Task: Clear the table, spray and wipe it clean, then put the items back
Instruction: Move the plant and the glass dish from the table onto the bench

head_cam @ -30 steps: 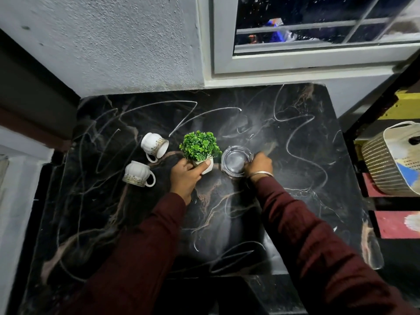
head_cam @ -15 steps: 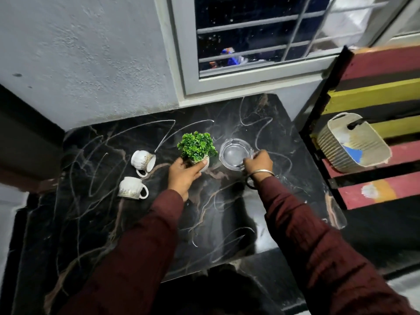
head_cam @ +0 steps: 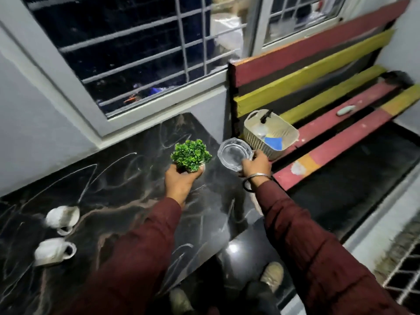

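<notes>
The person's left hand (head_cam: 181,181) had its fingers wrapped around the small white pot of a green artificial plant (head_cam: 191,155), held over the dark marbled worktop (head_cam: 118,185). The right hand (head_cam: 255,165), a metal bangle (head_cam: 258,177) at the wrist, pinched the near rim of a clear glass ashtray (head_cam: 235,154), which hung at the worktop's right edge, just beside a cream plastic basket (head_cam: 270,131) resting on the red-and-yellow slatted bench (head_cam: 329,119). Two white cups (head_cam: 58,234) lay on their sides, blurred, at the worktop's left end, well apart from both hands.
</notes>
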